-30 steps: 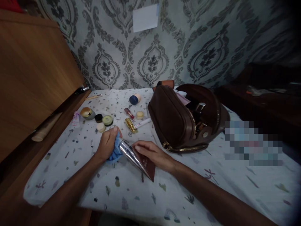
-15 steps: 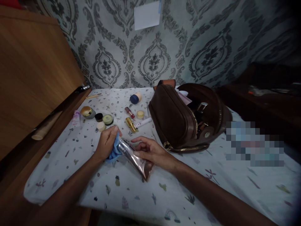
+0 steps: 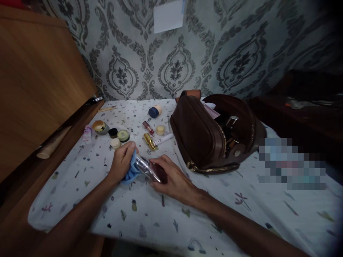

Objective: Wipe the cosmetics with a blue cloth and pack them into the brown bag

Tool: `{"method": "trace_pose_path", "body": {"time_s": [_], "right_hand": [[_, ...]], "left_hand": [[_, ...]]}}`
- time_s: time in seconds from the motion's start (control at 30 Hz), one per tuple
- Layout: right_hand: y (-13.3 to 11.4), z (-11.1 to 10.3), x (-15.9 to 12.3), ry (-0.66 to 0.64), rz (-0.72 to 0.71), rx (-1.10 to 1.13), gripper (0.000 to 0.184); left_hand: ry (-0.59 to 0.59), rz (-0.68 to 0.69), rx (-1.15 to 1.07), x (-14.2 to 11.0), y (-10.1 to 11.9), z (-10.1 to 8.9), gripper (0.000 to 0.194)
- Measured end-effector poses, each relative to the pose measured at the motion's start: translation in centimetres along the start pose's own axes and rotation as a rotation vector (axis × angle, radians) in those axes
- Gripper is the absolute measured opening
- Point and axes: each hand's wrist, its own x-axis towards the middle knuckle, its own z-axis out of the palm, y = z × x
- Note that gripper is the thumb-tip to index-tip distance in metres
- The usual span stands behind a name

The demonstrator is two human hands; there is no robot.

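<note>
My left hand is closed around a blue cloth, which is pressed against one end of a shiny metallic tube. My right hand grips the tube's other end, fingers over the top and thumb along the near side. Just beyond my left hand sit a small cream-coloured jar, a pale green jar and a black-lidded pot. A gold lipstick lies past the tube, touching or close to a white slim tube.
An open brown bag with items inside stands right of the hands. Farther back lie a dark blue-capped bottle, a red lip gloss and a gold-lidded jar. A wooden panel borders the left side; a patterned wall rises behind.
My right hand has shifted its hold, wrapping farther over the tube's end. The tube has turned, its outer end rising slightly and now mostly covered. My left hand stays with the cloth.
</note>
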Motion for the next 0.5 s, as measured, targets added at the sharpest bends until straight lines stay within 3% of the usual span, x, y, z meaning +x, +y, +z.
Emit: {"method": "trace_pose_path", "body": {"time_s": [0.1, 0.23, 0.5], "right_hand": [[0.2, -0.1, 0.1, 0.031, 0.041, 0.114, 0.041], [0.0, -0.9, 0.3, -0.053, 0.125, 0.324, 0.04], [-0.8, -1.6, 0.4, -0.049, 0.075, 0.279, 0.034]], "left_hand": [[0.022, 0.008, -0.008, 0.0, -0.3, -0.2, 0.044], [0.048, 0.031, -0.005, -0.1, -0.3, -0.4, 0.043], [0.033, 0.177, 0.115, -0.3, 0.5, -0.5, 0.036]]}}
